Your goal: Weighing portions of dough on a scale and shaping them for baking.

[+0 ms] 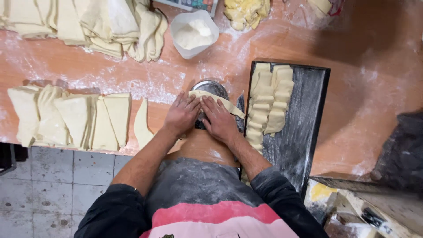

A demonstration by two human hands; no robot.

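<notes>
Flour-dusted apron (198, 189) nearest. Left hand (181, 113) and right hand (219, 119) lie side by side, fingers spread flat, pressing a dough strip (216, 99) over a round metal tin (209, 87) at the bench (374, 79) edge. Black tray (304, 123) of cut dough pieces (266, 103) sits just right.

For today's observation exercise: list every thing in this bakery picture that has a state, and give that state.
Left hand: flat, pressing the dough.
Right hand: flat, pressing the dough.
Pale dough sheet: draped over the round metal mould.
White flour tub: open, part filled.
Black baking tray: floured, holding shaped pieces in rows.
Folded dough triangles: lined up overlapping.
</notes>
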